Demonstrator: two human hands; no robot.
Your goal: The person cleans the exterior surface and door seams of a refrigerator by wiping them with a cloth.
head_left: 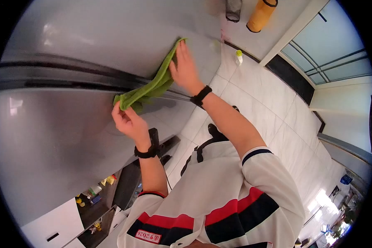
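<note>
A green cloth [153, 87] stretches between my two hands against a grey, glossy double-door surface [99, 33], across the dark gap between its doors. My left hand [129, 124] pinches the cloth's lower left end between thumb and fingers. Higher up and to the right, my right hand [185, 68] lies over the cloth's upper end, with its fingers extended and pressing it to the surface. Each wrist wears a black band.
A white bottle with a yellow-green cap [239, 57] stands on the tiled floor [260, 91]. An orange cylinder [261, 15] and a grey mesh one hang at the top. Shelves with small items [91, 202] are at lower left; a glass-paned door [326, 45] is at right.
</note>
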